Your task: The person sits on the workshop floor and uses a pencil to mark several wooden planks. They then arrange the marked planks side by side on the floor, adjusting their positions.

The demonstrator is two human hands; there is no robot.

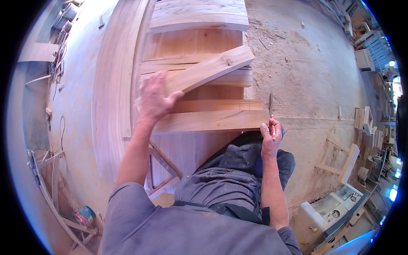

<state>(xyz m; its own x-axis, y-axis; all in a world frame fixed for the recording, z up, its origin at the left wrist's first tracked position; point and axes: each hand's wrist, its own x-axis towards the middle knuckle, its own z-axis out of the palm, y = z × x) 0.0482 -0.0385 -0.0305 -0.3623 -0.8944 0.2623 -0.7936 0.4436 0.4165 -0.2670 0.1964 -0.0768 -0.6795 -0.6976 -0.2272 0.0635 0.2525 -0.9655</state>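
Note:
A pale wooden beam (pixel 214 68) lies slantwise across other timbers, its far end pointing to the right. My left hand (pixel 156 100) is closed over its near left end, fingers on the far side and thumb on the near side. Closer to me a second squared beam (pixel 212 120) lies crosswise, with another timber (pixel 219 105) just behind it. At the right end of the second beam, my right hand (pixel 270 138) pinches a red-and-white pencil (pixel 273 127), held upright. A thin dark strip (pixel 270 102) shows just beyond that beam end.
Long boards (pixel 117 72) run lengthwise at the left, and thick timbers (pixel 199 17) lie farther away. A triangular frame (pixel 161 168) stands near my left side. Sawdust covers the floor (pixel 293 63) at right. A white box-shaped machine (pixel 331 212) and wood frames (pixel 348 163) stand right.

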